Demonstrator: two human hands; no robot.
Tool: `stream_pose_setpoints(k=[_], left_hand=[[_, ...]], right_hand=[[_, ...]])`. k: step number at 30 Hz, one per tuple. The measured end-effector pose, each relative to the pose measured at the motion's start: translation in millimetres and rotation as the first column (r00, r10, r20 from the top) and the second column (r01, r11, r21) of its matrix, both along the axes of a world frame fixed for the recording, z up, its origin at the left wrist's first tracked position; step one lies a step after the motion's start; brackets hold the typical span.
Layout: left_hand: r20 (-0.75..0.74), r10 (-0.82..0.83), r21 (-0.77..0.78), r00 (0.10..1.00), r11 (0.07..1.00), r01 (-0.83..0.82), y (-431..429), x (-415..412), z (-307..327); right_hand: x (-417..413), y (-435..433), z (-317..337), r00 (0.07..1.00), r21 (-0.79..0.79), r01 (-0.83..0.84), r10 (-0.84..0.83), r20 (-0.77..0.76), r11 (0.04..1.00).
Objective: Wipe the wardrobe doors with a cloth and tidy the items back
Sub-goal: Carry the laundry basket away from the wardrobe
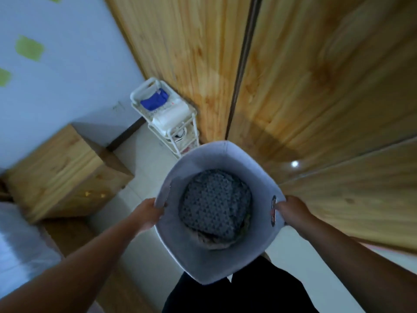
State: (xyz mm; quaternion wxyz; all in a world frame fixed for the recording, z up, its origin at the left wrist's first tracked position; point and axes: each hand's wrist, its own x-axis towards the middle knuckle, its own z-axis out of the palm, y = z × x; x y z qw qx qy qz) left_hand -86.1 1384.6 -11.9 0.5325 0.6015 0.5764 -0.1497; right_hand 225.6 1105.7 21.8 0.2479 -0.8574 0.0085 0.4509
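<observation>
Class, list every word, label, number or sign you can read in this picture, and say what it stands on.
No text can be read.
Dark oval patch on the soft grey fabric basket, beside the right hand: too blurred to read.
Faint dark marks on the pale blue wall: illegible.

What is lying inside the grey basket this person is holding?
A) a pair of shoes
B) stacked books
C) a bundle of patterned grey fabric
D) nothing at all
C: looking down into the grey basket, gripped by the left hand and right hand, patterned grey fabric fills its bottom.
</observation>
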Motion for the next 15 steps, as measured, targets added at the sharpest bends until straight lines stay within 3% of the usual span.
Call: stream_pose_setpoints(k=[3, 6, 11, 15], left_hand=[[0.007, 0.051, -0.132, 0.999, 0.990, -0.049, -11, 6, 12], [0.029, 0.008, -0.148, 1.000, 0.989, -0.004, -25, 19, 17], [-0.047, -0.200, -0.038, 0.979, 0.979, 0.198, -51, 53, 25], [0.015, -0.443, -0.075, 0.896, 0.893, 0.443, -91, 92, 39]], right_hand=[[-29, -32, 13, 0.997, -0.041, 0.052, -0.050, 0.066, 0.998], [-61, -67, 22, 0.980, -0.038, 0.189, -0.186, 0.066, 0.981], [-106, -143, 37, 0.919, -0.058, 0.387, -0.379, 0.110, 0.920], [-142, -213, 43, 0.811, -0.029, 0.578, -0.571, 0.130, 0.815]])
